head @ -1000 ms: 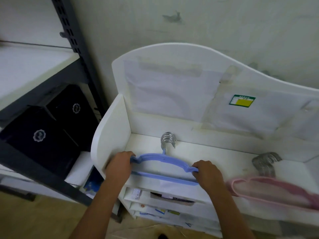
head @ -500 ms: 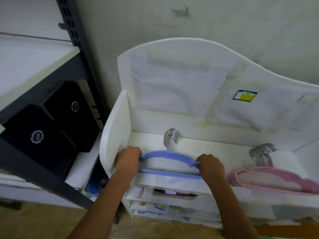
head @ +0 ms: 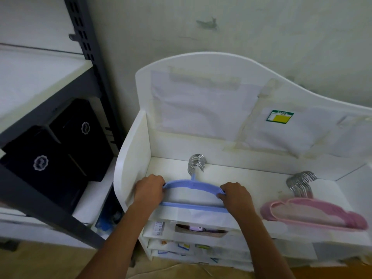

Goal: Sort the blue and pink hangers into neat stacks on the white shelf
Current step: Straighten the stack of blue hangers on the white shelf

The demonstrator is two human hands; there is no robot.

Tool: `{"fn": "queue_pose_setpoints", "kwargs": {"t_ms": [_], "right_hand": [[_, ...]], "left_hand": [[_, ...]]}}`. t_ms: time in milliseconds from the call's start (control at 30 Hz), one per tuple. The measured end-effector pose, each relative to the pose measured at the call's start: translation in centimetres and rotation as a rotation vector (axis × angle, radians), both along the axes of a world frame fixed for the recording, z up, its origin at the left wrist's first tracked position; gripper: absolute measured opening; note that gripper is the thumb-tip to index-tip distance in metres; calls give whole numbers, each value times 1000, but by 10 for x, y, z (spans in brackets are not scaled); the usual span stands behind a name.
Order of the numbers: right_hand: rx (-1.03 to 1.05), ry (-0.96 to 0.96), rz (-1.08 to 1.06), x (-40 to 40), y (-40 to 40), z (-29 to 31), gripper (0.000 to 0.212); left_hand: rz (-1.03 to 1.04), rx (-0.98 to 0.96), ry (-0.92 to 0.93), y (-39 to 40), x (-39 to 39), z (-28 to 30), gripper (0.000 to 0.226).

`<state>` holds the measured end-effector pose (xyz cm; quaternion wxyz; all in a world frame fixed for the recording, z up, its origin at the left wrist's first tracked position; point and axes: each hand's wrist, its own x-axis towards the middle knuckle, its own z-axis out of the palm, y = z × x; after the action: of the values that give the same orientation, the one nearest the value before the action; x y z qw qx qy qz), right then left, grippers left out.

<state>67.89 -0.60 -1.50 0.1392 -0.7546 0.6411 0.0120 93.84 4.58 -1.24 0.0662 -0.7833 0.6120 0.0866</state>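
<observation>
Between our hands, blue hangers (head: pixel 193 185) lie long-axis left-right on the white shelf (head: pixel 237 178), left hand (head: pixel 149 191) and right hand (head: pixel 235 196) each gripping an end, equally near.

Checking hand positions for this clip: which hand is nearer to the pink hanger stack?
Right. The right hand grips the blue hangers' right end, beside the pink hanger stack but apart from it. The left hand grips the far left end.

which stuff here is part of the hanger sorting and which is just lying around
Part of the job:
- blue hangers, gripped at either end by the left hand and right hand
- pink hangers
- white shelf

Just lying about:
- black boxes on the dark rack
- green and yellow label
</observation>
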Motion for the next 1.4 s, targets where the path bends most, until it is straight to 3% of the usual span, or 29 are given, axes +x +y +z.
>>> {"fn": "queue_pose_setpoints", "kwargs": {"t_ms": [100, 167, 533, 1400], "right_hand": [[28, -5, -1, -4, 3, 3, 9], [42, 27, -32, -11, 4, 4, 13], [-1, 133, -208, -7, 4, 4, 16], [-66, 176, -1, -13, -5, -8, 13]], "left_hand": [[28, 18, 56, 1, 2, -1, 25], [62, 45, 71, 1, 5, 0, 27], [114, 90, -52, -1, 4, 8, 21], [-1, 90, -105, -5, 5, 3, 23]]}}
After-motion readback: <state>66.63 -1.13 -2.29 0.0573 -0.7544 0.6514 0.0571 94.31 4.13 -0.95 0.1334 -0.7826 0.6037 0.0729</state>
